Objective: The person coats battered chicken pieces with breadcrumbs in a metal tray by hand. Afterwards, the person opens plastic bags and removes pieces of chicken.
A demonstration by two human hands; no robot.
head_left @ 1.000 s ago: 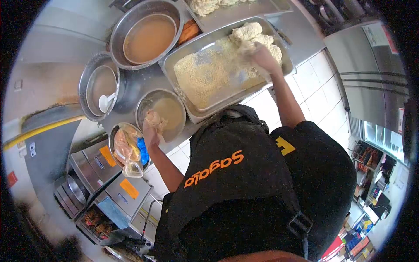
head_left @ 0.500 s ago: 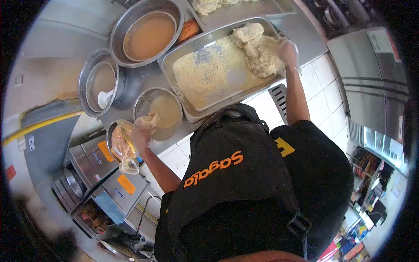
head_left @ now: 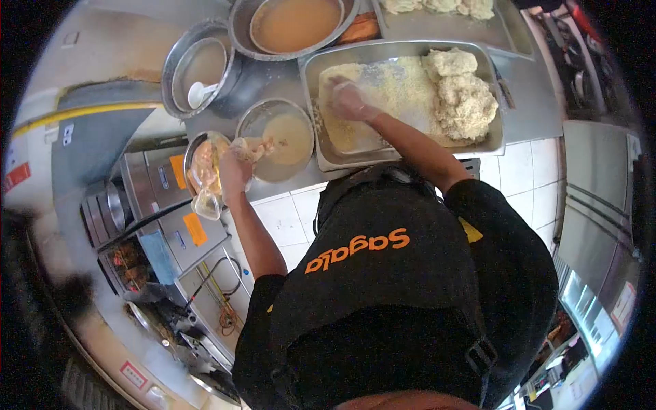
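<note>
My left hand [head_left: 236,169], in what looks like a clear plastic glove, is closed around a piece of raw chicken [head_left: 262,148]. The chicken sticks out over a bowl of pale batter [head_left: 299,109]. Just left of that hand, more raw chicken [head_left: 205,167] lies in a metal bowl [head_left: 190,152] with a clear plastic bag hanging over its front. My right hand [head_left: 350,101] reaches into the left part of a metal tray [head_left: 410,156], low over the pale breading crumbs [head_left: 389,75]; its fingers are blurred. Coated pieces [head_left: 466,102] are heaped at the tray's right end.
Behind the batter bowl stands a grey basin [head_left: 171,68] with a white ladle [head_left: 198,94] in cloudy liquid. A larger basin [head_left: 239,34] holds brownish liquid. Another tray [head_left: 444,31] with coated pieces sits at the back. White floor tiles [head_left: 526,171] show beyond the counter edge.
My right hand has moved left across the tray, from the coated heap to the crumbs at the other end. My left hand still holds the chicken, now extended further over the batter bowl. The view has shifted.
</note>
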